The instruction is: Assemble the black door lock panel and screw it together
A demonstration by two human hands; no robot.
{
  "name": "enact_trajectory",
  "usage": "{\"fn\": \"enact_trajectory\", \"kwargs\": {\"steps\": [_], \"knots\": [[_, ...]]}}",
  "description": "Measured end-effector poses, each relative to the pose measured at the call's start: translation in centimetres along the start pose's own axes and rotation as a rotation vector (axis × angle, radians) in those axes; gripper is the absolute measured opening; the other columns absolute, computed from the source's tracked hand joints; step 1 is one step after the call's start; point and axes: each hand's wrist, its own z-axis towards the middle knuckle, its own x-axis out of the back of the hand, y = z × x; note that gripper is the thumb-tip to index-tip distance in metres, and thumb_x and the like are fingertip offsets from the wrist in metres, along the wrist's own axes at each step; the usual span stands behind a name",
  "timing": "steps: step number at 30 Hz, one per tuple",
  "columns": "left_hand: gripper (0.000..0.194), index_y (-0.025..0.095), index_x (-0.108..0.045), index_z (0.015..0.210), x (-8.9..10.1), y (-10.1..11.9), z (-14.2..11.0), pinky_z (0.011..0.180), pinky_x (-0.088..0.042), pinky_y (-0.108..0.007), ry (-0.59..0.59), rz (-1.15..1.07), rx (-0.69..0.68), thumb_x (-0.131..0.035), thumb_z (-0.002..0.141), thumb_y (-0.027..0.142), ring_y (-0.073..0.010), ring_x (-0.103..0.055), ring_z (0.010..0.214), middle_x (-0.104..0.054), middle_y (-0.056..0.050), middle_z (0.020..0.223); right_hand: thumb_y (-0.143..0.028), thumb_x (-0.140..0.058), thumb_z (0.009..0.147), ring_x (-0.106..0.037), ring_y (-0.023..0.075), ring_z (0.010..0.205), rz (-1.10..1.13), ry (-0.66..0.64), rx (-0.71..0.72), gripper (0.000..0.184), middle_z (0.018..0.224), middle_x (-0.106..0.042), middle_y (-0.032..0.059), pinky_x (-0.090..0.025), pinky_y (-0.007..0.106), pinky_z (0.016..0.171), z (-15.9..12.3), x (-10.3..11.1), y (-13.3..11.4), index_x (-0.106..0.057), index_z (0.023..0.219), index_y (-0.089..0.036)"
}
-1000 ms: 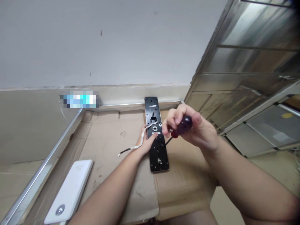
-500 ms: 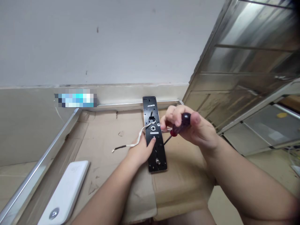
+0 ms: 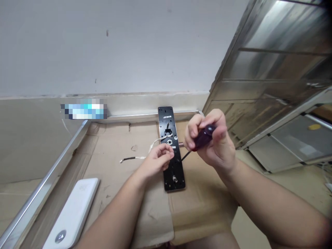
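Note:
A long black door lock panel [image 3: 169,117] lies on the cardboard, its back side up, with holes, small labels and a metal post near the front end. A white cable [image 3: 155,141] comes out of its middle and ends to the left in a black-sleeved connector. My right hand [image 3: 207,138] grips a screwdriver with a dark purple handle [image 3: 203,137]; its shaft slants down to the panel's right edge. Over the panel's middle is my left hand [image 3: 160,157], fingers curled and pinched together. Whatever the pinch may contain is hidden.
A white rectangular device [image 3: 74,211] with a round silver button rests at front left. Cardboard [image 3: 116,138] covers the surface inside a metal rim [image 3: 49,180]. A blurred-out item [image 3: 84,109] is at the back left by the wall. Shiny metal doors [image 3: 272,65] stand on the right.
My left hand has lifted off the panel's edge and curled above it, and the cable end has shifted slightly. My right hand has turned its grip on the screwdriver handle.

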Motion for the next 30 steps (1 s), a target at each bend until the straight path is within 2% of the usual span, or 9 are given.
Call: {"fn": "enact_trajectory", "kwargs": {"steps": [3,6,10,15,17,20,24,27,30], "knots": [[0.025,0.02,-0.061,0.097,-0.6,-0.8,0.2,0.059,-0.046,-0.025,0.05,0.103,-0.157,-0.07,0.086,0.04,-0.0103,-0.054,0.062,-0.058,0.0,0.081,-0.064,-0.057,0.092,-0.058,0.0155,0.067,-0.02,-0.09,-0.086,0.044,0.079,-0.056,0.0015,-0.047,0.031,0.056,0.6,0.5,-0.6,-0.058,0.083,-0.022],[0.017,0.019,-0.066,0.101,-0.9,-1.1,0.0,0.078,-0.051,-0.031,0.065,0.39,-0.334,-0.065,0.088,0.03,-0.0171,-0.061,0.083,-0.065,-0.006,0.094,-0.066,-0.046,0.096,-0.046,0.0129,0.051,0.051,-0.137,-0.178,0.049,0.056,-0.045,-0.0033,-0.041,0.028,0.051,0.8,0.6,-1.0,-0.055,0.076,-0.022],[0.027,0.022,-0.066,0.114,-1.0,-0.9,-0.3,0.087,-0.05,-0.034,-0.019,0.69,-0.488,-0.063,0.086,0.021,-0.0229,-0.062,0.101,-0.068,-0.009,0.112,-0.068,-0.052,0.092,-0.032,0.0084,0.039,0.112,-0.018,-0.043,0.042,0.055,-0.044,-0.0088,-0.034,0.023,0.043,0.2,0.1,-0.5,-0.048,0.086,-0.027],[0.021,0.022,-0.065,0.108,-1.1,-1.0,-0.1,0.094,-0.049,-0.038,-0.054,0.804,-0.515,-0.061,0.087,0.022,-0.0241,-0.063,0.103,-0.069,-0.009,0.107,-0.057,-0.064,0.091,-0.056,0.0105,0.059,-0.011,0.001,-0.035,0.034,0.09,-0.056,-0.0013,-0.043,0.025,0.048,0.3,0.4,-0.5,-0.052,0.09,-0.025],[0.019,0.022,-0.065,0.106,-1.1,-1.1,0.0,0.094,-0.049,-0.039,-0.059,0.85,-0.512,-0.061,0.088,0.023,-0.0248,-0.063,0.102,-0.069,-0.009,0.106,-0.063,-0.057,0.092,-0.06,0.0146,0.067,-0.005,-0.088,-0.142,0.043,0.084,-0.055,0.0011,-0.047,0.029,0.054,0.7,0.8,-0.9,-0.056,0.083,-0.021],[0.016,0.022,-0.065,0.106,-1.2,-1.5,0.2,0.095,-0.049,-0.039,-0.064,0.909,-0.513,-0.058,0.091,0.024,-0.0249,-0.063,0.103,-0.07,-0.009,0.104,-0.068,-0.047,0.095,-0.049,0.0132,0.053,0.083,-0.175,-0.251,0.053,0.059,-0.046,-0.0024,-0.043,0.029,0.053,1.0,1.0,-1.2,-0.055,0.073,-0.02],[0.015,0.021,-0.065,0.105,-1.3,-1.9,0.4,0.094,-0.049,-0.038,-0.057,0.952,-0.517,-0.056,0.093,0.023,-0.0245,-0.063,0.102,-0.071,-0.009,0.103,-0.07,-0.045,0.094,-0.032,0.0101,0.042,0.181,-0.106,-0.084,0.048,0.05,-0.038,-0.0075,-0.034,0.024,0.046,0.4,0.4,-0.4,-0.052,0.081,-0.025],[0.015,0.02,-0.064,0.106,-1.3,-2.0,0.4,0.095,-0.049,-0.038,-0.051,0.965,-0.515,-0.057,0.092,0.022,-0.0247,-0.063,0.103,-0.07,-0.01,0.104,-0.059,-0.06,0.092,-0.041,0.0085,0.046,0.108,-0.024,0.054,0.032,0.073,-0.052,-0.0048,-0.036,0.023,0.046,-0.1,0.0,0.1,-0.054,0.09,-0.028],[0.015,0.021,-0.064,0.104,-1.3,-2.0,0.4,0.094,-0.049,-0.038,-0.05,0.968,-0.51,-0.058,0.09,0.02,-0.0249,-0.062,0.103,-0.07,-0.01,0.105,-0.055,-0.062,0.093,-0.056,0.0117,0.063,0.005,-0.05,0.028,0.03,0.091,-0.054,0.0003,-0.042,0.025,0.05,0.1,0.5,-0.2,-0.06,0.091,-0.025]]}}
